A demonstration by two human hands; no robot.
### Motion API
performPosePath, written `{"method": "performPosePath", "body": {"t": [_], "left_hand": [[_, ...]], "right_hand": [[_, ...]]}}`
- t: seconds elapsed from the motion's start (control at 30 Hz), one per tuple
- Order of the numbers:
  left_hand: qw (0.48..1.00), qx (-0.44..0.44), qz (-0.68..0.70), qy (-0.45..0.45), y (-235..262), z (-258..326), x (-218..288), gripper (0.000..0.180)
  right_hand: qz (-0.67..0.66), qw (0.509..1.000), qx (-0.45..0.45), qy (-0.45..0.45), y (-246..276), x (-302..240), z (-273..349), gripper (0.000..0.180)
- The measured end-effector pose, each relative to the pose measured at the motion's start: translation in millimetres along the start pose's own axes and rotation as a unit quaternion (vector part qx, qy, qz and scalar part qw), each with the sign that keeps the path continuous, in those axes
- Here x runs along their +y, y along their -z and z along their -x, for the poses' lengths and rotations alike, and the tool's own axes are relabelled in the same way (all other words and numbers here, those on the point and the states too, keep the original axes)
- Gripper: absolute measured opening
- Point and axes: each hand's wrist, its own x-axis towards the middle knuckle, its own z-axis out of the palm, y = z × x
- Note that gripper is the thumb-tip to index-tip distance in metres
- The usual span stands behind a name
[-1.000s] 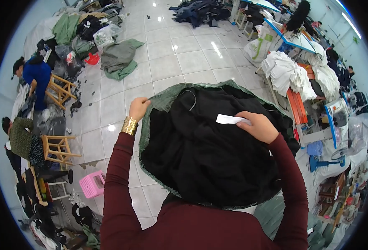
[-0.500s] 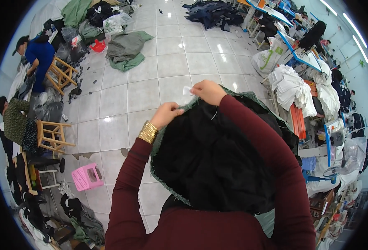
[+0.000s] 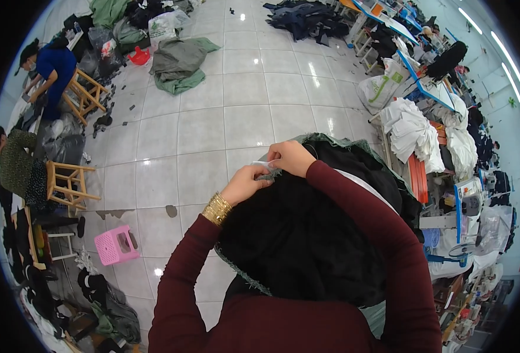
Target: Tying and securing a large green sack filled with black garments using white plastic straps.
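One white slip [image 3: 260, 164] sits at the green sack's [image 3: 329, 140] far rim, between the left hand [image 3: 247, 184] and the right hand [image 3: 294, 159]. The hands are close together, the left pinching the rim, the right pinching the slip. Black cloth [image 3: 307, 235] fills the sack; a pink stool [image 3: 114, 246] stands leftward on the floor [image 3: 201, 126].

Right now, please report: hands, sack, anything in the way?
Left hand, right hand together at rim of green sack, white slip between. Black cloth inside. Right sleeve crosses over it.
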Motion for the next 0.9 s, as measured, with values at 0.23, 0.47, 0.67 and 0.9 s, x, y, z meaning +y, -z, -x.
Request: {"method": "performPosePath", "body": {"t": [0.23,0.47,0.67,0.9], "left_hand": [[0.989,0.134,-0.028,-0.053,1,-1,2,0.019],[0.974,0.216,-0.041,-0.047,-13,2,2,0.018],[0.946,0.306,0.008,-0.106,-11,-6,6,0.015],[0.960,0.276,-0.012,-0.041,6,-21,12,0.014]], "right_hand": [[0.003,0.992,-0.122,0.029,9,7,-6,0.016],[-0.053,0.969,-0.234,-0.066,14,5,-9,0.025],[0.070,0.988,-0.125,0.056,10,9,-19,0.027],[0.062,0.989,-0.129,0.027,14,15,-47,0.026]]}}
